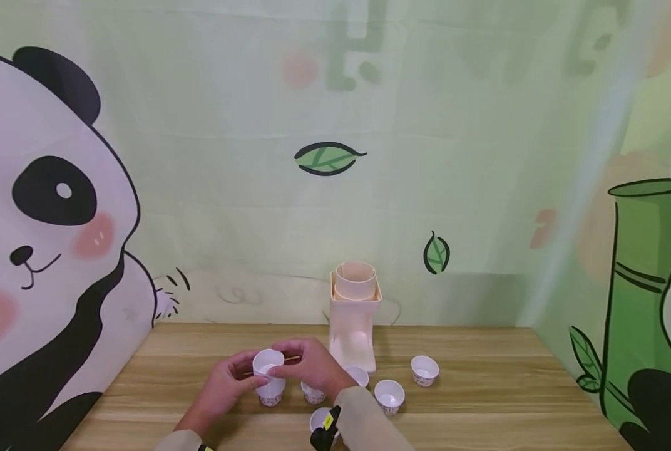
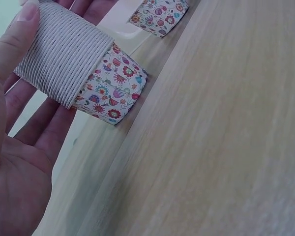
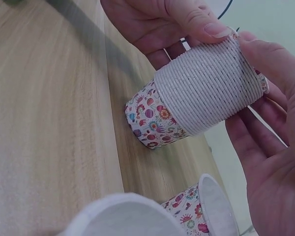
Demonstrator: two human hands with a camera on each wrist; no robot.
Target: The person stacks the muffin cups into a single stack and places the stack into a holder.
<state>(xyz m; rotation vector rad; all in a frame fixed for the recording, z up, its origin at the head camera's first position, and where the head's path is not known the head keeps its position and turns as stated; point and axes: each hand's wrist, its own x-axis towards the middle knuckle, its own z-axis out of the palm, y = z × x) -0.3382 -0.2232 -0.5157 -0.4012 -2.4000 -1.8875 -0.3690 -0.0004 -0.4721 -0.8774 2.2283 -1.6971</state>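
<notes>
Both hands hold a tall stack of nested paper cups [image 1: 270, 387] at the left of the cup group. The stacked rims make close white ridges [image 2: 64, 49], and the bottom cup shows a colourful flower print [image 3: 155, 118]. My left hand [image 1: 225, 385] grips the stack from the left, thumb on the near side and fingers behind. From the right, my right hand [image 1: 313, 364] holds it near the top, its thumb by the rim. In the head view the stack's mouth faces up. Just right of it stands a single flower-print cup [image 1: 313, 393], partly hidden by the right hand.
More single cups stand upright on the wooden table: one at the far right [image 1: 424, 371], another nearer [image 1: 389, 397], and others partly behind the right arm. A pale pink stand [image 1: 353, 341] with a round holder [image 1: 355, 288] on top rises at the back. A printed panda backdrop [image 1: 228, 156] hangs behind.
</notes>
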